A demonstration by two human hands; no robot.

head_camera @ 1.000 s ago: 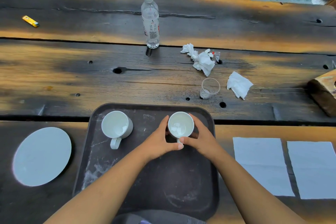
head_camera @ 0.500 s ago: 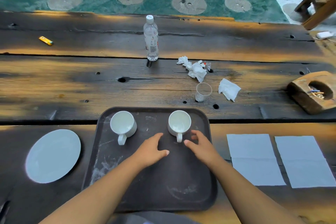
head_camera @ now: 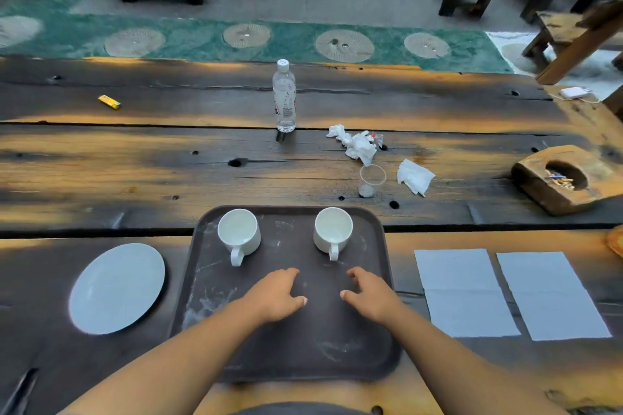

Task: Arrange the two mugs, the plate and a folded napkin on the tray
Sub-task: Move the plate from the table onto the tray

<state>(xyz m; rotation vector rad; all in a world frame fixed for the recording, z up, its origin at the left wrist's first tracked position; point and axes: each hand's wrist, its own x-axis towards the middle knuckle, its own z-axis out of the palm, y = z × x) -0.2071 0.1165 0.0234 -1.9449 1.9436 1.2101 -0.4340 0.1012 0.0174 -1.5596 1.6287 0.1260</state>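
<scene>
You get soft, dim daylight from beyond the table (head_camera: 101, 178), whose far planks glow amber. Beside the water bottle (head_camera: 285, 96) the view is sharp; toward the frame edges it bows and smears. The plate (head_camera: 116, 288) glows pale, without glare.

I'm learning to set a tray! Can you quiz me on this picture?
1. How many mugs stand on the tray?
2. True or false: the plate is on the tray.
3. The flat napkins lie on which side of the tray: A left, B right?

Key:
1. Two: left mug, right mug.
2. False; it lies on the table, left of the tray.
3. B.
</scene>
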